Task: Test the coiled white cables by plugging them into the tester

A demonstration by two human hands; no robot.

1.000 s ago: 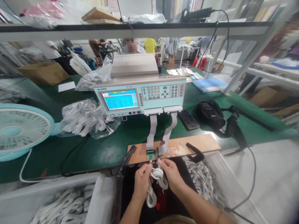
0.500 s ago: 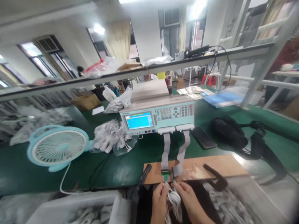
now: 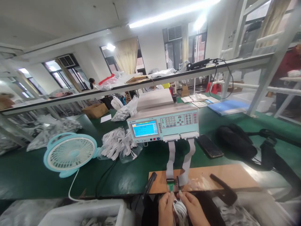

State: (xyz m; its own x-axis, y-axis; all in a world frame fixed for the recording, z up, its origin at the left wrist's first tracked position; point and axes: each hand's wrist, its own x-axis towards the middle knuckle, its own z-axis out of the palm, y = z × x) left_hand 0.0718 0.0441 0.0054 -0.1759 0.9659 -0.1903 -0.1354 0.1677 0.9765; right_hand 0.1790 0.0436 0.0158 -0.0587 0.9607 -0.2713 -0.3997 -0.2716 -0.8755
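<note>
A coiled white cable (image 3: 180,209) sits between my two hands at the bottom centre. My left hand (image 3: 166,207) pinches one cable end at a small green board (image 3: 171,187), which joins a grey ribbon cable (image 3: 171,157). The other end is pinched in my right hand (image 3: 191,207), close to a dark connector (image 3: 178,181) on the second ribbon cable (image 3: 189,157). Both ribbons run up to a bench tester (image 3: 164,124) with a lit blue screen (image 3: 144,128). My fingertips partly hide the plugs.
A wooden board (image 3: 202,175) lies at the table edge. Left are a blue fan (image 3: 71,153) and bagged white cables (image 3: 114,141); right, a phone (image 3: 210,146) and black bag (image 3: 235,141). White bins (image 3: 119,207) stand below. A shelf (image 3: 113,91) crosses behind.
The view has tilted up, so the table and tester appear lower and further right. More text shows on the tester's screen. Both hands keep their hold on the cable.
</note>
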